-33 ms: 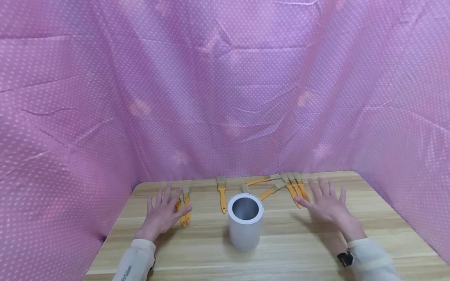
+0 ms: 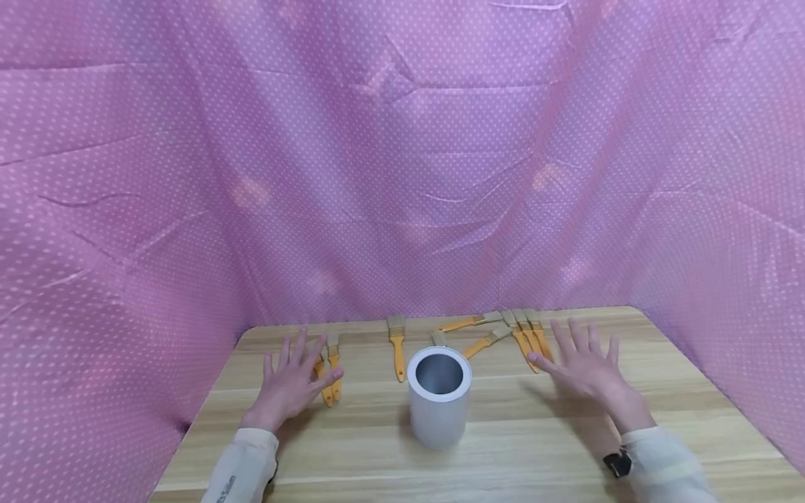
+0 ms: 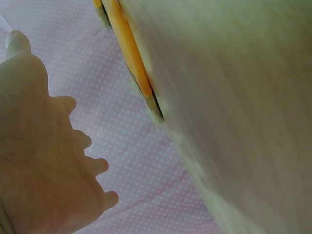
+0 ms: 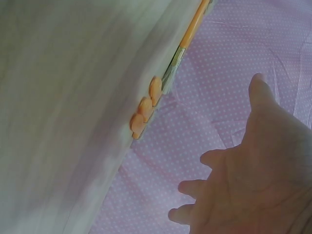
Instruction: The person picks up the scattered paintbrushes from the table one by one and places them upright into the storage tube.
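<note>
My left hand (image 2: 288,392) hovers above the table's left side, fingers spread, holding nothing. Two paintbrushes (image 2: 335,377) with orange handles lie just beside its thumb, partly covered by it. On the right, my right hand (image 2: 588,370) is also spread and empty over the wood. Three paintbrushes (image 2: 534,339) lie side by side near that thumb, bristles toward the back. A white cylindrical can (image 2: 439,423), open at the top, stands upright between the hands. Both wrist views show an empty palm, the left (image 3: 44,151) and the right (image 4: 258,170), apart from the table.
Behind the can lie a single brush (image 2: 398,353), two slanted brushes (image 2: 459,323) (image 2: 478,347) and one mostly hidden brush (image 2: 438,337). A pink dotted cloth (image 2: 402,175) encloses the wooden table (image 2: 503,468) at the back and sides.
</note>
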A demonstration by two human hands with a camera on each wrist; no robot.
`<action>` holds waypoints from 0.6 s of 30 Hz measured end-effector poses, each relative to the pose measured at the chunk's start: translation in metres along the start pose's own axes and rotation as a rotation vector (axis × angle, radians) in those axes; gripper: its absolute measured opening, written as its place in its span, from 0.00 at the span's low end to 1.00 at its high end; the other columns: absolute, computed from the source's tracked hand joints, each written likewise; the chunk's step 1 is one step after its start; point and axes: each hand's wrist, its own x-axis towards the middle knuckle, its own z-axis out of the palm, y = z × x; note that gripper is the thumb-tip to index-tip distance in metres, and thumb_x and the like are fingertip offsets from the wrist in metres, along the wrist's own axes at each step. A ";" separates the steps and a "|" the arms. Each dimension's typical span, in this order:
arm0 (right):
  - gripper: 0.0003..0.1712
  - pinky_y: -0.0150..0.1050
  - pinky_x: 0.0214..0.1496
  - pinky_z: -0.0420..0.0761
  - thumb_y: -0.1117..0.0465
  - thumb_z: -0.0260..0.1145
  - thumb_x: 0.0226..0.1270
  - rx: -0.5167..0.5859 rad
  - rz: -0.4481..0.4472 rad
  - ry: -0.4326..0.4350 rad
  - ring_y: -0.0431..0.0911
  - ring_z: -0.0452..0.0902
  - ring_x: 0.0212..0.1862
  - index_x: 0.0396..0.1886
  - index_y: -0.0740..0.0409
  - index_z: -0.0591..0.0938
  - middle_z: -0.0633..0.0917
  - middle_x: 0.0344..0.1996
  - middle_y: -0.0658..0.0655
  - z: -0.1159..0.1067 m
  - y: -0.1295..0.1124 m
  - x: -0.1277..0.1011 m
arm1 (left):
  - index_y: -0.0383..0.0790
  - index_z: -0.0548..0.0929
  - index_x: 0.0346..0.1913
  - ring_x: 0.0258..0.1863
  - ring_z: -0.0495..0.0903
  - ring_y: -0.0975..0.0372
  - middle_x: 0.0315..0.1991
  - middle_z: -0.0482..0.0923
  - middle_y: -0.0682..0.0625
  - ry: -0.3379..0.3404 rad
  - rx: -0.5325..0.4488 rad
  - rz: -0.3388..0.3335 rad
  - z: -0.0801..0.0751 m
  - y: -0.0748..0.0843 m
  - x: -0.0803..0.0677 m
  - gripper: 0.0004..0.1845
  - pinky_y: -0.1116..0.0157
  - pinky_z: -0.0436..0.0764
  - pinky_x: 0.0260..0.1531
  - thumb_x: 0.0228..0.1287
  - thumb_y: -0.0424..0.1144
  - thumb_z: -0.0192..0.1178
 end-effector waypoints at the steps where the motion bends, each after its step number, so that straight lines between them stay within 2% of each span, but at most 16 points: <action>1: 0.59 0.77 0.61 0.17 0.21 0.44 0.69 -0.002 -0.002 -0.002 0.79 0.29 0.73 0.83 0.56 0.43 0.41 0.78 0.74 0.000 -0.001 0.001 | 0.50 0.53 0.82 0.77 0.33 0.36 0.82 0.33 0.41 0.004 0.000 0.002 0.000 -0.001 0.000 0.51 0.28 0.29 0.65 0.66 0.78 0.43; 4: 0.59 0.78 0.60 0.17 0.21 0.44 0.70 0.016 -0.012 -0.002 0.80 0.30 0.73 0.84 0.55 0.43 0.42 0.78 0.75 -0.002 -0.003 0.003 | 0.50 0.53 0.82 0.77 0.34 0.36 0.82 0.33 0.41 0.009 -0.010 0.004 -0.001 -0.002 0.001 0.50 0.28 0.30 0.66 0.67 0.77 0.44; 6: 0.57 0.79 0.62 0.22 0.24 0.45 0.72 0.061 -0.037 0.020 0.79 0.34 0.73 0.83 0.56 0.45 0.45 0.77 0.75 -0.002 -0.007 0.004 | 0.50 0.53 0.82 0.77 0.35 0.36 0.82 0.34 0.41 0.012 -0.017 0.009 -0.003 -0.002 0.003 0.49 0.28 0.31 0.66 0.68 0.76 0.45; 8: 0.52 0.78 0.67 0.32 0.29 0.48 0.76 0.174 -0.093 0.055 0.77 0.42 0.74 0.82 0.60 0.50 0.52 0.76 0.75 -0.004 -0.016 0.004 | 0.50 0.55 0.82 0.77 0.37 0.35 0.82 0.37 0.40 0.028 -0.035 0.015 -0.003 -0.004 0.005 0.48 0.29 0.34 0.67 0.69 0.75 0.46; 10: 0.45 0.74 0.70 0.47 0.36 0.50 0.80 0.319 -0.168 0.080 0.73 0.54 0.72 0.80 0.64 0.58 0.63 0.73 0.73 -0.007 -0.032 0.002 | 0.47 0.59 0.80 0.76 0.43 0.36 0.80 0.46 0.38 0.069 -0.065 0.024 -0.002 -0.006 0.007 0.45 0.29 0.40 0.67 0.71 0.72 0.48; 12: 0.37 0.69 0.68 0.63 0.43 0.52 0.82 0.470 -0.261 0.084 0.67 0.67 0.68 0.76 0.64 0.65 0.72 0.68 0.69 -0.010 -0.053 -0.002 | 0.44 0.62 0.79 0.74 0.51 0.36 0.77 0.56 0.36 0.121 -0.093 0.027 0.000 -0.009 0.009 0.42 0.29 0.47 0.66 0.73 0.68 0.49; 13: 0.33 0.66 0.66 0.68 0.46 0.53 0.83 0.543 -0.304 0.069 0.64 0.71 0.66 0.75 0.62 0.68 0.75 0.67 0.66 -0.012 -0.064 -0.004 | 0.42 0.64 0.77 0.73 0.56 0.36 0.74 0.60 0.35 0.146 -0.112 0.029 0.000 -0.010 0.010 0.39 0.29 0.50 0.65 0.75 0.65 0.51; 16: 0.27 0.64 0.63 0.73 0.51 0.57 0.82 0.673 -0.418 0.014 0.60 0.75 0.63 0.75 0.52 0.69 0.79 0.64 0.57 -0.016 -0.095 -0.013 | 0.39 0.65 0.76 0.68 0.66 0.39 0.69 0.68 0.35 0.184 -0.180 -0.023 0.000 -0.012 0.012 0.35 0.32 0.60 0.63 0.77 0.58 0.53; 18: 0.32 0.64 0.64 0.72 0.55 0.63 0.77 0.740 -0.488 -0.024 0.60 0.73 0.65 0.77 0.48 0.66 0.77 0.66 0.55 -0.016 -0.111 -0.017 | 0.37 0.65 0.75 0.63 0.71 0.40 0.66 0.70 0.34 0.184 -0.279 -0.078 -0.001 -0.012 0.014 0.33 0.35 0.68 0.61 0.77 0.53 0.56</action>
